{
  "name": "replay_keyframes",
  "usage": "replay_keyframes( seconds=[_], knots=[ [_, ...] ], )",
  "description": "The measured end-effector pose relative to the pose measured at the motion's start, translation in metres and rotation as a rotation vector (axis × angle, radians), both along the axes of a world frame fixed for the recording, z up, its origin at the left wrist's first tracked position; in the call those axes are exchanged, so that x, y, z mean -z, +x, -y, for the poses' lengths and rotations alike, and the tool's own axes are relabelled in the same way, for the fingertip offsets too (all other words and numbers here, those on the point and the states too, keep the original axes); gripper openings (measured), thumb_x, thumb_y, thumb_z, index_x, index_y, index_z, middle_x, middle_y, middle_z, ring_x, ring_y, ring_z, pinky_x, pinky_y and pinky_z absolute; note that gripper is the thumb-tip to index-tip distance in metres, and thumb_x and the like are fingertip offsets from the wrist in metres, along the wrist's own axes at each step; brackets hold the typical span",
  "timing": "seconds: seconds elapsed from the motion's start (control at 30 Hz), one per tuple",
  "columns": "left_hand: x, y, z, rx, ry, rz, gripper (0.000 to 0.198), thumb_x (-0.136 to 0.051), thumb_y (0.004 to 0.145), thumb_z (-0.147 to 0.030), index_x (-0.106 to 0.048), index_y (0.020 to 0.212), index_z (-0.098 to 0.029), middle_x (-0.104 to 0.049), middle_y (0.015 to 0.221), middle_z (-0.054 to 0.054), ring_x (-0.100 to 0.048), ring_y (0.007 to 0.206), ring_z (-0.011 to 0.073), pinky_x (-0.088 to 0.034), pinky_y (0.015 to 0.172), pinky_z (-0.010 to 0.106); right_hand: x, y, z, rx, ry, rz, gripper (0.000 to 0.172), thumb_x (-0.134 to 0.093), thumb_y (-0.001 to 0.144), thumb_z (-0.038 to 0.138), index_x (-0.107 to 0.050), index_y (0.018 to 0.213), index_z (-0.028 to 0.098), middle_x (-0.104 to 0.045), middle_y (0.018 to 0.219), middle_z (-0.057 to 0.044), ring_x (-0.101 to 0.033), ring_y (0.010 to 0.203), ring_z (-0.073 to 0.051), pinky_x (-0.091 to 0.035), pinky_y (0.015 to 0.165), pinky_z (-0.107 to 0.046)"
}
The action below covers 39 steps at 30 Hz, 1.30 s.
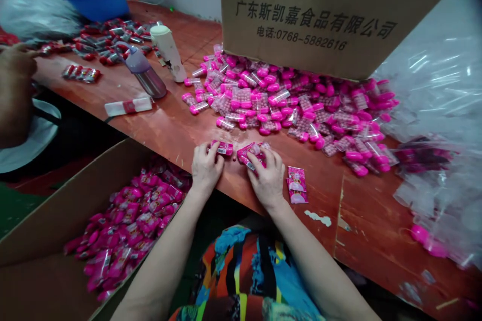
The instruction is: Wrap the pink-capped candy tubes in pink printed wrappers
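My left hand rests on the red table's near edge, its fingers closed on a small pink-capped candy tube. My right hand lies beside it, fingers closed round a bunch of pink candy tubes. Just right of that hand lie two pink printed packets. A big heap of pink-capped clear tubes spreads across the table beyond my hands, under a tilted cardboard box with printed characters.
An open carton of pink packed tubes stands below the table at lower left. Two bottles, a white tube and red-capped tubes lie at the far left, with another person's hand. Clear plastic bags pile on the right. A blue basin sits behind.
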<state>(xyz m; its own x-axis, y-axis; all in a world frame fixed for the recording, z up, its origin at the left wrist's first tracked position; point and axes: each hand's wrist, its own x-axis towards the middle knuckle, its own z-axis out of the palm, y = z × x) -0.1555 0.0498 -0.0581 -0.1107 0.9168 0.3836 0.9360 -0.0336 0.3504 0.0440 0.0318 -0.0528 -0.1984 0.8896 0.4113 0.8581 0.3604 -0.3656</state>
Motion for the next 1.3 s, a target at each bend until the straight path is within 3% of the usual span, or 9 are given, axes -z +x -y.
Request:
replay_keyframes(
  seconds=[0.33,0.43,0.53,0.6,0.77,0.87,0.97,1.13,1.3],
  knots=[
    [0.005,-0.136,0.079,-0.634,0.005,0.018,0.044,-0.055,0.085,-0.03,-0.072,0.12,-0.009,-0.067,0.102,0.016,-0.062,0.104,0.0334,-0.046,0.102,0.05,0.0,-0.012,0.002,-0.246,0.068,-0.013,0.031,-0.057,0.1,0.03,-0.069,0.128,0.036,-0.06,0.136,-0.008,-0.048,0.13,-0.028,-0.036,0.107,-0.046],
    [0.012,-0.157,0.094,-0.782,-0.145,0.051,0.052,-0.058,0.083,-0.03,-0.068,0.127,-0.005,-0.067,0.112,0.021,-0.062,0.111,0.0382,-0.046,0.102,0.055,-0.001,-0.003,-0.009,-0.173,0.093,-0.162,0.032,-0.059,0.099,0.034,-0.068,0.13,0.031,-0.058,0.135,-0.01,-0.051,0.127,-0.028,-0.04,0.107,-0.047],
    [0.014,-0.145,0.093,-0.862,-0.12,0.063,0.066,-0.064,0.082,-0.039,-0.058,0.138,-0.006,-0.048,0.146,0.03,-0.047,0.133,0.047,-0.04,0.105,0.064,0.002,0.013,-0.024,0.03,0.092,-0.403,0.038,-0.058,0.098,0.04,-0.063,0.132,0.025,-0.058,0.131,-0.013,-0.054,0.125,-0.027,-0.042,0.107,-0.048],
    [0.012,-0.119,0.082,-0.785,-0.02,0.06,0.062,-0.06,0.087,-0.043,-0.057,0.136,-0.004,-0.046,0.149,0.031,-0.041,0.14,0.045,-0.034,0.111,0.063,0.008,0.021,-0.033,0.082,0.027,-0.455,0.041,-0.057,0.097,0.044,-0.062,0.133,0.024,-0.059,0.131,-0.012,-0.054,0.126,-0.027,-0.042,0.108,-0.049],
    [0.014,-0.024,0.052,-0.24,-0.054,0.14,0.047,-0.052,0.092,-0.028,-0.056,0.137,-0.015,-0.041,0.16,0.021,-0.026,0.153,0.0356,-0.022,0.12,0.063,0.026,0.016,-0.036,0.08,-0.076,-0.381,0.044,-0.057,0.095,0.048,-0.064,0.129,0.021,-0.055,0.14,-0.016,-0.05,0.132,-0.031,-0.04,0.109,-0.054],
    [0.025,0.011,0.043,-0.268,-0.103,0.234,0.047,-0.042,0.091,-0.013,-0.059,0.135,-0.015,-0.04,0.161,0.018,-0.019,0.156,0.0359,-0.016,0.12,0.069,0.03,0.005,-0.032,0.1,-0.083,-0.313,0.043,-0.056,0.095,0.048,-0.063,0.13,0.024,-0.05,0.145,-0.016,-0.046,0.135,-0.033,-0.039,0.108,-0.057],
    [0.033,0.013,0.041,-0.317,-0.04,0.262,0.05,-0.041,0.087,-0.007,-0.062,0.132,-0.013,-0.046,0.157,0.018,-0.022,0.155,0.0348,-0.017,0.122,0.067,0.028,-0.007,-0.03,0.077,-0.083,-0.267,0.041,-0.056,0.094,0.045,-0.063,0.128,0.024,-0.049,0.146,-0.016,-0.044,0.135,-0.034,-0.038,0.108,-0.057],
    [0.036,-0.011,0.037,-0.204,0.149,0.303,0.044,-0.042,0.081,0.0,-0.075,0.106,-0.014,-0.073,0.12,0.014,-0.061,0.124,0.027,-0.044,0.111,0.051,0.02,-0.028,-0.037,0.065,-0.111,-0.222,0.04,-0.052,0.096,0.042,-0.065,0.128,0.022,-0.048,0.148,-0.016,-0.045,0.133,-0.034,-0.038,0.109,-0.055],
    [0.028,-0.014,0.036,-0.125,0.254,0.38,0.038,-0.044,0.082,0.0,-0.076,0.092,-0.018,-0.075,0.105,0.01,-0.065,0.106,0.0229,-0.053,0.099,0.046,0.023,-0.035,-0.04,0.03,-0.09,-0.284,0.043,-0.045,0.1,0.044,-0.062,0.132,0.021,-0.048,0.148,-0.017,-0.045,0.135,-0.032,-0.037,0.111,-0.055]
  ],
)
